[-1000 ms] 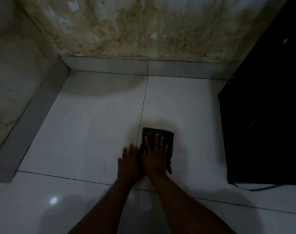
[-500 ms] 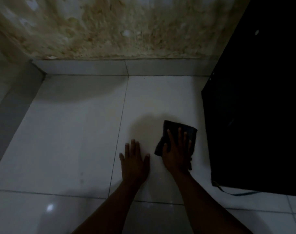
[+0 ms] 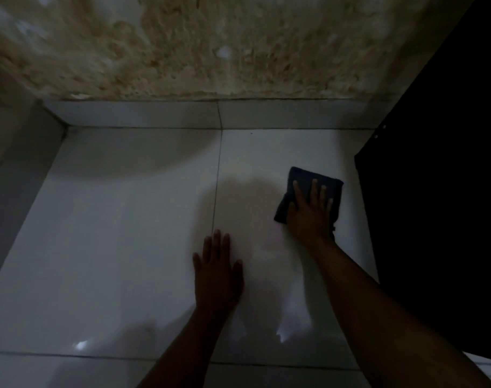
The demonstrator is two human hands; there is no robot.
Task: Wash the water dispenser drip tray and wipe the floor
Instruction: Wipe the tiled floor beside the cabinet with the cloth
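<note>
Cloth (image 3: pixel 304 176): moved toward 3 o'clock since my last frame; dark, folded.
Right hand (image 3: pixel 308 217): fingers straight, slightly spread, pressing it.
Left hand (image 3: pixel 217 273): flat on floor (image 3: pixel 127 233), 6 o'clock.

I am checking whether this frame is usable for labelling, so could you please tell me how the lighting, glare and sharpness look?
Head view: dim overall; the stained wall is smeared by motion blur; small glare spots shine on the tiled floor; the dark cloth under the right hand is readable; the black unit at right shows no detail.
</note>
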